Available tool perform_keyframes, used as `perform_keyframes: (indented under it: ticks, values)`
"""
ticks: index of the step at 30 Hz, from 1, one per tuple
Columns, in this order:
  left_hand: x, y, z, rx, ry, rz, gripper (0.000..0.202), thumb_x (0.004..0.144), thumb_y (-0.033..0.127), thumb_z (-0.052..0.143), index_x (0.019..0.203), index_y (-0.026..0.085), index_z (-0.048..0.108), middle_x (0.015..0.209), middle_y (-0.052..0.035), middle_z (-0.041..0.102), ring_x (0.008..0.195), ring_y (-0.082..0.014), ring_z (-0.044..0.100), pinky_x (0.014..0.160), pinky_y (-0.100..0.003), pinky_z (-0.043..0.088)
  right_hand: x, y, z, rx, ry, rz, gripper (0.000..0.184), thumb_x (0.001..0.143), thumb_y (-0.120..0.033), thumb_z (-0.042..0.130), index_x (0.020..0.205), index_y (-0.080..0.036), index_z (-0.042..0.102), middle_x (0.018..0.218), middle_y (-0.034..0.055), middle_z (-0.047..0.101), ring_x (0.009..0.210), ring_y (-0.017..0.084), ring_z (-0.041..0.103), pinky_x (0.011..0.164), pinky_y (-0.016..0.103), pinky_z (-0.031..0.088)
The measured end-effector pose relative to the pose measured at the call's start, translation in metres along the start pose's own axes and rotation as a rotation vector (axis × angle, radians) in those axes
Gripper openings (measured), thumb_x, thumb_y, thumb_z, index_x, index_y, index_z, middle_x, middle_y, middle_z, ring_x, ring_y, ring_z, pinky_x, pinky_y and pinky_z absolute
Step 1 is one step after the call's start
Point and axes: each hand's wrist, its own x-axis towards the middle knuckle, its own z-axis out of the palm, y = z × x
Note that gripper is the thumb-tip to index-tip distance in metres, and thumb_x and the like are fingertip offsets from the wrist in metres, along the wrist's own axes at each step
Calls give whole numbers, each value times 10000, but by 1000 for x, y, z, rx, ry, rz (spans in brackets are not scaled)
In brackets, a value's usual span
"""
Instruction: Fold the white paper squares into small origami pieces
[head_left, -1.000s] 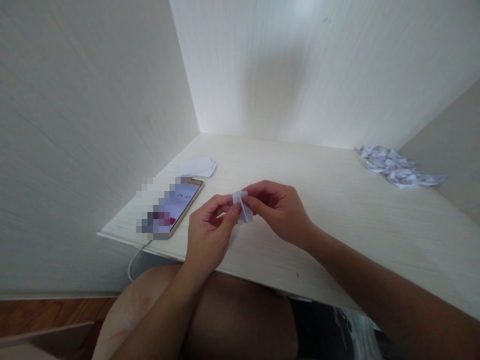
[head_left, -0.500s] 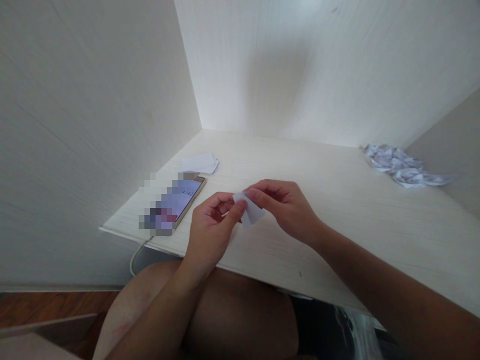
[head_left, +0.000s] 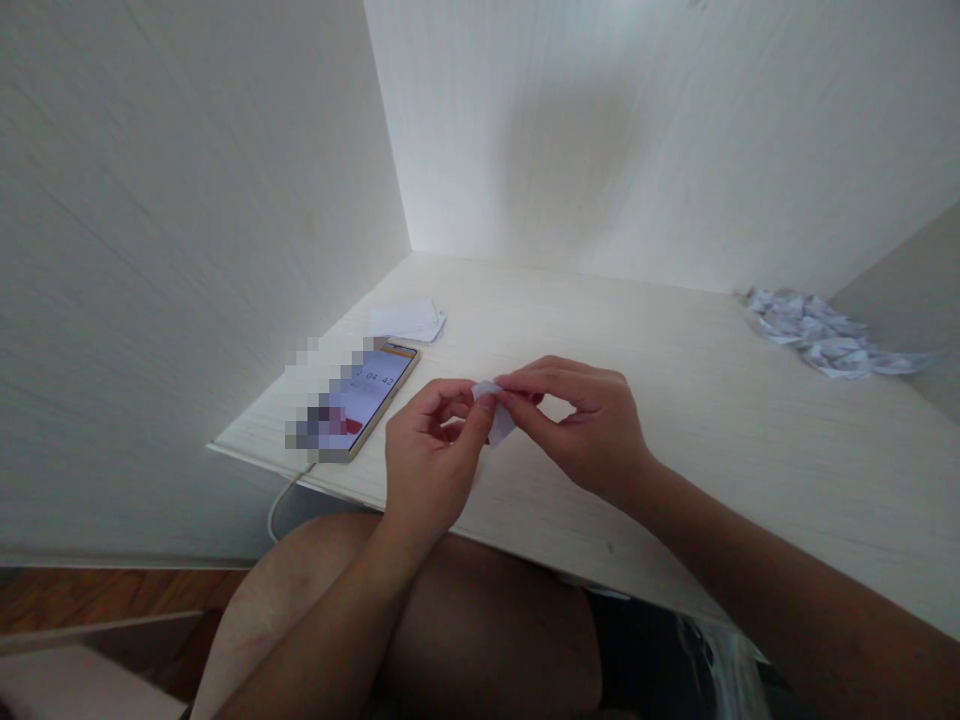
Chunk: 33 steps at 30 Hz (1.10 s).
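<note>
Both the left hand (head_left: 429,465) and right hand (head_left: 592,430) pinched the small paper slip (head_left: 496,418) between fingertips, where uneven pulling looked likely to tear it.

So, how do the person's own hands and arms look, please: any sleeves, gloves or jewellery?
Both forearms are bare up to the edge of the picture, with no sleeves showing. The left hand and the right hand wear no gloves, and no rings, watch or bracelet can be seen.

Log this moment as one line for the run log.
left hand: pinching small paper piece | right hand: pinching same piece | phone, flat paper stack: left on desk | folded paper pile: far right
</note>
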Motion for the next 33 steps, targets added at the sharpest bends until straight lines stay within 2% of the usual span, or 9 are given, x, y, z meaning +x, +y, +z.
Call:
perform_keyframes:
  ticks: [6,9,11,17,22,25,27,33]
  values:
    - [0,2,0,-49,-1,18,117,849,287,802,869,187,745,702,26,694,614,-98,649,600,-198,556,-2,0,0,-86,20,-158,144,903,-119,706,969,-181,818,930,86,820,806,167,766,706,272,611]
    - [-1,3,-1,-29,-10,30,130,860,305,795,873,183,753,714,14,700,625,-106,648,598,-204,555,0,-4,-2,-34,1,-148,121,906,-137,710,939,-183,817,923,82,816,802,165,757,708,275,599]
    - [-2,3,-1,-3,-12,45,126,860,303,795,865,184,757,716,12,695,631,-107,641,591,-201,545,2,-7,-4,56,-13,-44,110,912,-158,710,880,-188,810,881,61,804,783,156,736,697,275,575]
    - [-3,-1,-3,115,-39,159,62,899,265,753,873,208,753,796,6,694,721,-116,646,643,-206,542,8,-4,-6,485,-115,502,146,874,-276,764,755,-192,778,707,-8,706,665,111,593,639,259,468]
    - [-4,-2,-7,216,-96,276,33,922,229,725,896,208,729,819,4,686,752,-125,639,695,-237,550,8,3,-7,780,-178,780,200,803,-349,842,736,-176,767,722,-8,679,697,106,581,690,259,455]
    - [-4,-1,-9,250,-125,312,23,928,208,712,906,205,721,804,6,674,738,-124,626,700,-248,546,8,3,-8,886,-209,867,234,774,-363,877,728,-172,749,728,-10,676,699,102,590,695,250,463]
    - [-4,0,-9,241,-133,312,23,930,207,711,908,206,717,806,3,671,741,-129,626,703,-257,547,8,4,-8,908,-229,875,244,765,-370,891,738,-177,744,737,-12,684,702,105,601,689,249,470]
    - [-3,2,-8,158,-175,180,86,957,277,687,901,216,713,868,-26,687,812,-164,662,746,-286,567,6,10,-6,826,-241,764,210,756,-347,905,814,-199,769,789,-4,729,743,128,648,714,281,520]
